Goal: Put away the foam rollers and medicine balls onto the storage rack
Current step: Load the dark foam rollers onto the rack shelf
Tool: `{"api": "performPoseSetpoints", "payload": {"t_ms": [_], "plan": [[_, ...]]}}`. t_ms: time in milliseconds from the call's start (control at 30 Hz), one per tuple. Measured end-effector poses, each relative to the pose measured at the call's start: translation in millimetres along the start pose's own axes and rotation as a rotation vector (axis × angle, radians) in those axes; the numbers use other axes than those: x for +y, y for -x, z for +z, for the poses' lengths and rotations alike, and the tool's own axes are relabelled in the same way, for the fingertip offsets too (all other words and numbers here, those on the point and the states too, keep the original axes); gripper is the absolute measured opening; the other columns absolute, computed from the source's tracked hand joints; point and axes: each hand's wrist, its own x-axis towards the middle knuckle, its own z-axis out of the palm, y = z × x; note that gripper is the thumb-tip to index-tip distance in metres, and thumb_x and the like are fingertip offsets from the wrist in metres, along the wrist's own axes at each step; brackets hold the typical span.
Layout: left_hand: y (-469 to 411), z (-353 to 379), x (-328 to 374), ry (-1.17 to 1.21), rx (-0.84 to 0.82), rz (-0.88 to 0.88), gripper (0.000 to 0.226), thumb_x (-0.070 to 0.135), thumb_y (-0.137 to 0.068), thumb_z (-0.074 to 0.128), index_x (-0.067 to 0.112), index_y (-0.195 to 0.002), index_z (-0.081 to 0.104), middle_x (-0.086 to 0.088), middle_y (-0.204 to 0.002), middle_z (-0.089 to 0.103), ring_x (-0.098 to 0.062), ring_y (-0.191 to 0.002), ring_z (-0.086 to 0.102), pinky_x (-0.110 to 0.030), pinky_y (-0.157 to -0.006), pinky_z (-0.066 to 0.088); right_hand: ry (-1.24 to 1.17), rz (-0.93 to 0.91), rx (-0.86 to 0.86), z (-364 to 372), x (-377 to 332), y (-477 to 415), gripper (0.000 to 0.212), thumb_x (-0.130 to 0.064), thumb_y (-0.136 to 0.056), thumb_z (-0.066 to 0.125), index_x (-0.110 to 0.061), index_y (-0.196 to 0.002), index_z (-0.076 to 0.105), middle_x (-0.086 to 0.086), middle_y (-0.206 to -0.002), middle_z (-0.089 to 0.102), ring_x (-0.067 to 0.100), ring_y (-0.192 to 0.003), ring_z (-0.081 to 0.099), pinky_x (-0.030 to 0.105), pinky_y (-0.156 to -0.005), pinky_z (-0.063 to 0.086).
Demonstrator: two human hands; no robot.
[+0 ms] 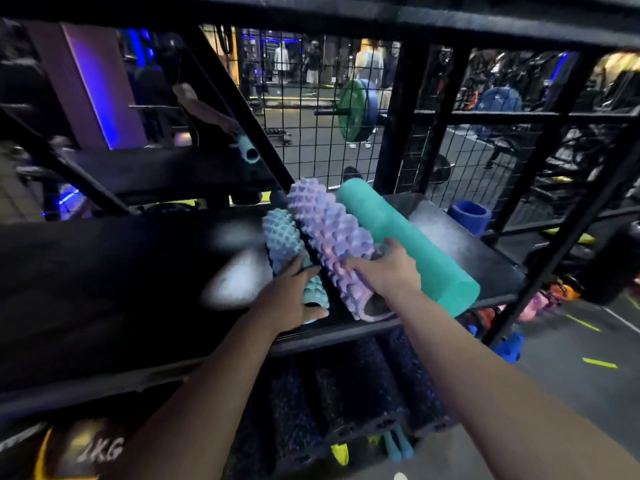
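Lilac knobbly foam roller lies under the right hand, whose fingers curl over its near half while the thumb sits on the far side, in the gap next to a smooth teal foam roller. The left hand grasps the near end of a shorter pale aqua knobbly foam roller, fingers over the top and thumb hooked under the open end. Both forearms reach up from the bottom of the view.

All three rollers lie side by side on the black flat shelf of the black metal storage rack, angled away towards the back. The lilac one is in the middle, touching the teal one on its right and just beside the aqua one on its left. The near ends of the lilac and teal rollers reach the shelf's front edge.

Below this shelf, a row of black speckled foam rollers is stored lengthwise. At the lower left sits a dark medicine ball marked 1KG. Further right, on a lower level, stands a short dark blue roller. A small aqua roller rests on the sloped shelf at the upper left. Behind the rack's wire mesh back, a barbell carries a green plate.
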Motion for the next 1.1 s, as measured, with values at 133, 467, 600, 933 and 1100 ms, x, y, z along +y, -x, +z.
{"api": "performPoseSetpoints", "payload": {"t_ms": [133,467,600,933,1100], "plan": [[-10.0,10.0,0.5,-0.08,0.01,-0.039,0.106,0.053,-0.081,0.08,0.022,-0.163,0.02,0.006,-0.171,-0.006,-0.014,-0.158,-0.004,-0.036,-0.123,0.023,0.206,-0.024,0.01,11.8,7.7,-15.3,0.094,-0.083,-0.06,0.062,-0.032,-0.138,0.046,0.011,-0.131,0.05,0.042,-0.116,0.056,0.051,-0.1,0.047],[-1.2,5.2,7.1,0.026,0.047,-0.125,0.103,0.043,-0.074,0.089,0.03,-0.159,0.032,0.016,-0.17,0.003,-0.002,-0.155,0.0,-0.03,-0.122,0.025,0.06,-0.011,-0.143,-11.6,26.7,-33.5,0.095,-0.078,-0.058,0.061,-0.022,-0.134,0.052,0.012,-0.131,0.055,0.037,-0.114,0.058,0.046,-0.097,0.049],[-4.8,8.2,9.1,0.013,0.014,-0.134,0.104,0.04,-0.076,0.088,0.026,-0.16,0.029,0.01,-0.171,0.001,-0.008,-0.157,-0.002,-0.033,-0.123,0.023,0.107,-0.01,-0.103,-6.8,24.6,-27.9,0.092,-0.075,-0.067,0.063,-0.024,-0.141,0.046,0.015,-0.138,0.047,0.042,-0.127,0.045,0.048,-0.099,0.043],[29.6,-9.8,-12.0,0.082,0.151,0.054,0.094,0.053,-0.077,0.083,0.035,-0.157,0.035,0.003,-0.168,0.025,-0.014,-0.155,0.021,-0.037,-0.121,0.031,0.243,-0.205,0.131,6.0,17.0,27.3,0.094,-0.08,-0.086,0.044,-0.022,-0.158,0.023,0.017,-0.156,0.026,0.042,-0.14,0.028,0.056,-0.113,0.023],[86.7,3.1,-12.4,0.303,0.637,0.09,0.04,0.023,-0.094,0.062,0.014,-0.134,0.062,-0.007,-0.127,0.064,-0.028,-0.12,0.059,-0.037,-0.106,0.045,0.09,-0.25,0.453,39.8,59.0,101.5,0.073,-0.063,-0.091,0.044,-0.012,-0.143,0.049,0.02,-0.142,0.043,0.045,-0.124,0.044,0.055,-0.102,0.036]]}}
